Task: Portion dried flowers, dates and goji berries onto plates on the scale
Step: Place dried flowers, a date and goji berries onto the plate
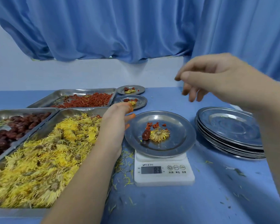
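A steel plate (176,143) sits on the white digital scale (163,173), whose display reads 8.3. The plate holds one dried yellow flower (159,135), one dark red date (146,135) and a few goji berries (153,125). My left hand (115,123) reaches over the flower tray, its orange-tipped fingers stretched out at the plate's left rim and holding nothing I can see. Raised above and to the right of the scale, my right hand (217,81) is blurred. Its thumb and forefinger meet; whether they pinch something I cannot tell.
Left of the scale stand three steel trays: yellow dried flowers (39,159), dates (10,131) and goji berries (87,99). Two filled small plates (140,101) (139,88) lie behind the scale. A stack of empty plates (229,131) is on the right. Petal bits litter the blue table.
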Demonstrator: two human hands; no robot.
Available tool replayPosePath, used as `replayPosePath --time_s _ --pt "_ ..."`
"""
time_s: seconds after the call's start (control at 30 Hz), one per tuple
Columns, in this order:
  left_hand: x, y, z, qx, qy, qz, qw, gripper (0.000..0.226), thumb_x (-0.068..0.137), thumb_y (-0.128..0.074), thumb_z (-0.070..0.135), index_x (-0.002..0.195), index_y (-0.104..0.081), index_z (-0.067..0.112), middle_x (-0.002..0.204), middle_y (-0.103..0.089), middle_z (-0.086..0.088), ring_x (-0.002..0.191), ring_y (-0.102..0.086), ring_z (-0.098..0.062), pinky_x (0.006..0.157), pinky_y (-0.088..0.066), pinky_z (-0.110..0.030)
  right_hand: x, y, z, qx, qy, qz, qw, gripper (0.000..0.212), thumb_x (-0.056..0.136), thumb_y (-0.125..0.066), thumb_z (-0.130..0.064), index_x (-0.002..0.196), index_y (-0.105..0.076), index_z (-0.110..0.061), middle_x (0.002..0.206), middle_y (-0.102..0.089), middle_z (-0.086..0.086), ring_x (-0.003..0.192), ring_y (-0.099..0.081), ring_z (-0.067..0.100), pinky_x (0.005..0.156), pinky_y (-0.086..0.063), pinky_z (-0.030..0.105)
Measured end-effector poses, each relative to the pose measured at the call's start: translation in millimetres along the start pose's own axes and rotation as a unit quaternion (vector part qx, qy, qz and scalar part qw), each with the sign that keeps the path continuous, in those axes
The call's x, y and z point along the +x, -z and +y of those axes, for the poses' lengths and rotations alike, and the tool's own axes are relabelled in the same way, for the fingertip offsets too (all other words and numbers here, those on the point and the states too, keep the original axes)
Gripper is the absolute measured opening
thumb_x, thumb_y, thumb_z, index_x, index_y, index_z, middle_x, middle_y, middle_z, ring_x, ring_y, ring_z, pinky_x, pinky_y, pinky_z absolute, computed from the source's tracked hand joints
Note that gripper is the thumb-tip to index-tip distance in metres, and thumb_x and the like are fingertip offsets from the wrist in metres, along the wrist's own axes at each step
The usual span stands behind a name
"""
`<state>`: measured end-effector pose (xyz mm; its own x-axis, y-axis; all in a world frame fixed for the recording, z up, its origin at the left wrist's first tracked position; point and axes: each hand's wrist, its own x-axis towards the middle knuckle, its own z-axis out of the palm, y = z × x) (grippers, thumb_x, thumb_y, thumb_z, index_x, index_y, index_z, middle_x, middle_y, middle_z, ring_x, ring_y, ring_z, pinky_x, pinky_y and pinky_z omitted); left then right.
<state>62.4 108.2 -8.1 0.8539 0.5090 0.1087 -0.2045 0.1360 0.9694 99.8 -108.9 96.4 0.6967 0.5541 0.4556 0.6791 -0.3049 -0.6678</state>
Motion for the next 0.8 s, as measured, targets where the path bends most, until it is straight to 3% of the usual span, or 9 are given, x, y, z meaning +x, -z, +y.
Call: replayPosePath --time_s 0.13,0.27,0.37,0.53,0.8 --pt "-2.3 -3.0 -1.5 0.046 -0.021 0.006 0.999 0.01 0.087 -0.059 0.025 0.09 -0.069 0.027 0.097 -0.071 0.002 0.098 -0.069 -0.019 0.09 -0.053 -0.04 -30.8 -30.6 35.9 -0.018 -0.085 -0.031 0.996 0.009 0.09 -0.059 -0.019 0.088 -0.068 -0.019 0.065 -0.067 0.002 0.056 -0.06 0.012 0.055 -0.047 0.024" --pt "-8.1 -4.6 -3.3 0.105 -0.06 0.006 0.993 0.013 0.088 -0.053 0.027 0.091 -0.066 0.031 0.096 -0.068 0.007 0.095 -0.067 -0.017 0.081 -0.052 -0.034 -62.3 -46.2 70.1 0.042 -0.172 0.048 0.983 0.012 0.092 -0.057 -0.012 0.082 -0.064 -0.017 0.057 -0.062 0.001 0.048 -0.056 0.016 0.046 -0.043 0.023" --pt "-9.2 -4.9 -2.8 0.127 -0.06 0.005 0.99 0.014 0.092 -0.052 0.024 0.091 -0.064 0.031 0.094 -0.065 0.011 0.088 -0.068 -0.016 0.064 -0.042 -0.026 -81.6 -58.8 88.2 0.039 -0.222 0.115 0.967 0.016 0.091 -0.057 -0.017 0.075 -0.054 -0.015 0.052 -0.06 0.0 0.044 -0.055 0.016 0.042 -0.043 0.025" --pt "-10.7 -5.4 -2.0 0.157 -0.049 -0.005 0.986 0.014 0.093 -0.051 0.023 0.093 -0.063 0.03 0.097 -0.064 0.011 0.083 -0.068 -0.014 0.061 -0.036 -0.023 -90.8 -76.9 96.5 0.041 -0.295 0.103 0.949 0.02 0.09 -0.057 -0.028 0.082 -0.046 -0.013 0.055 -0.065 0.003 0.046 -0.062 0.021 0.039 -0.041 0.024" --pt "-10.6 -5.0 -0.5 0.144 -0.051 -0.002 0.988 0.014 0.093 -0.051 0.023 0.092 -0.063 0.031 0.097 -0.065 0.008 0.079 -0.069 -0.013 0.063 -0.042 -0.026 -84.3 -80.5 89.7 0.159 -0.316 0.119 0.928 0.015 0.092 -0.057 -0.01 0.084 -0.045 -0.01 0.061 -0.065 0.004 0.047 -0.061 0.025 0.041 -0.042 0.026"
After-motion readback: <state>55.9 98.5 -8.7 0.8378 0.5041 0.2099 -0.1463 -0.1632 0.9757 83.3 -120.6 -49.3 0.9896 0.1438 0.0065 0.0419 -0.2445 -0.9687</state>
